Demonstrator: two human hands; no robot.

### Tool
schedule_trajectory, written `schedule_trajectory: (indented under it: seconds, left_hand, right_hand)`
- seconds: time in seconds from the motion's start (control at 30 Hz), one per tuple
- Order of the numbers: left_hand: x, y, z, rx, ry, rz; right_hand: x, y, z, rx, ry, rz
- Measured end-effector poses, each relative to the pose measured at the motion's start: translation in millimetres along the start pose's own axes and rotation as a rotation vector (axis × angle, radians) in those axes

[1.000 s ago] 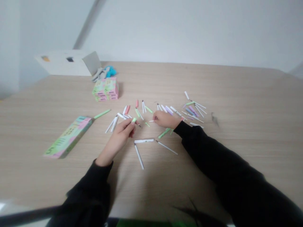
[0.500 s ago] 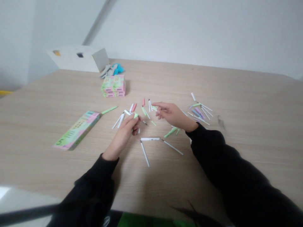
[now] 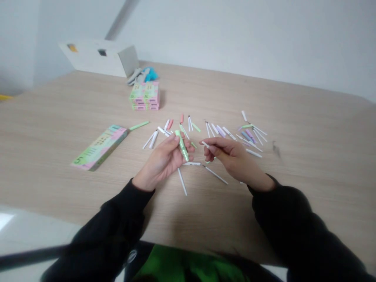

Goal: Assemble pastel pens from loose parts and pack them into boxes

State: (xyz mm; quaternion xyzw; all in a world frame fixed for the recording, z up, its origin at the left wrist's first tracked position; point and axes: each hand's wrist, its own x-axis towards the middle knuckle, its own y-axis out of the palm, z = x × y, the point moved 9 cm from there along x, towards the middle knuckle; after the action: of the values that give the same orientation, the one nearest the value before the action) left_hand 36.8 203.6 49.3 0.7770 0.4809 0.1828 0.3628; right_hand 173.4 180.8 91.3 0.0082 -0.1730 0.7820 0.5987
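- A flat pastel box (image 3: pixel 100 147) lies on the table (image 3: pixel 308 129), well left of the left hand, out of the way.
- The left hand (image 3: pixel 163 160) pinches a green pen barrel (image 3: pixel 182 145) between thumb and fingers, tilted up off the table so its end faces the other hand.
- The right hand (image 3: pixel 235 158), just right of the barrel, pinches a thin white refill (image 3: pixel 205 144) at its fingertips, aimed toward the barrel.
- Loose pen parts (image 3: pixel 249 135) are scattered beyond the right hand, within reach.
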Motion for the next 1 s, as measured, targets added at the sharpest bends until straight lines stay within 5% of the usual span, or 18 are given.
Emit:
schedule_trajectory:
  seconds: [0.2,0.5,0.8,0.9,1.0]
  left_hand:
    - [-0.1,-0.9,14.7,-0.080,-0.115,0.018]
    - [-5.9,4.3,43.1,0.265,-0.157,0.123]
    - [-6.2,5.2,58.7,0.392,-0.137,0.192]
    - [-5.5,2.7,55.8,0.339,-0.147,0.141]
    - [-3.6,-2.6,35.6,0.259,-0.089,0.034]
  right_hand:
    - [-12.9,0.4,-9.9,0.217,0.070,-0.016]
    - [-34.5,19.6,-46.7,0.501,0.153,-0.143]
    - [-38.6,37.6,-44.5,0.494,0.165,-0.093]
    - [-38.6,17.6,-40.6,0.292,0.117,-0.109]
    - [-38.1,-37.5,-42.8,-0.022,0.055,-0.257]
